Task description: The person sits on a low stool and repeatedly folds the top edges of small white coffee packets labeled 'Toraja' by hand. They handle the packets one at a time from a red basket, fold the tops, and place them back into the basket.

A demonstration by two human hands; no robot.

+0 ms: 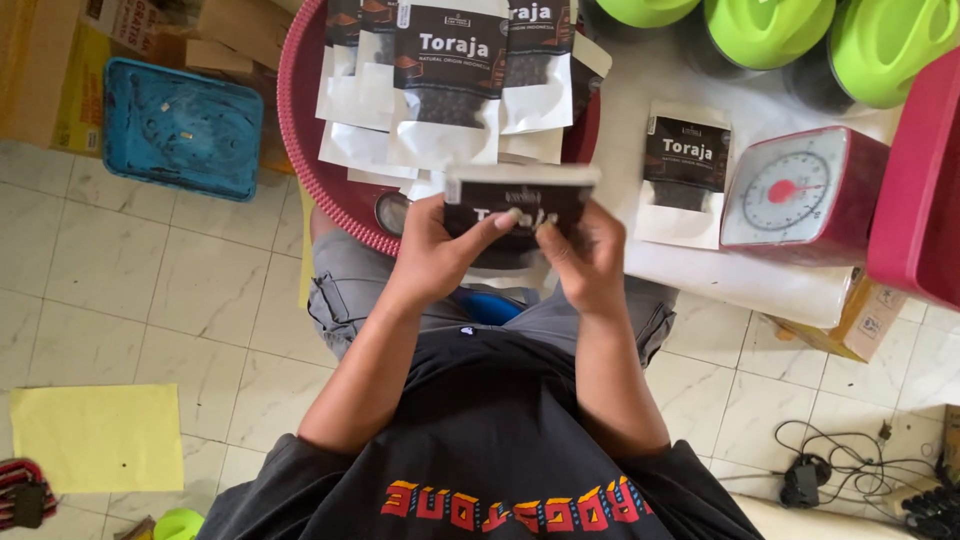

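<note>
I hold one black-and-white pouch (520,200) in front of me with both hands. My left hand (435,250) grips its left side, thumb across the front. My right hand (585,255) grips its right side. Just beyond it, several filled pouches of the same kind (450,70) lie stacked in a round red basket (300,120). Another such pouch (685,170) lies flat on the white table (740,280) to the right, beside a red kitchen scale (800,190) with a white dial.
Jars with green lids (770,30) stand at the table's back, and a red box (920,190) at its right edge. A blue basket (180,125) and cardboard boxes (50,70) sit on the tiled floor at left. A yellow sheet (100,435) lies lower left, cables (850,470) lower right.
</note>
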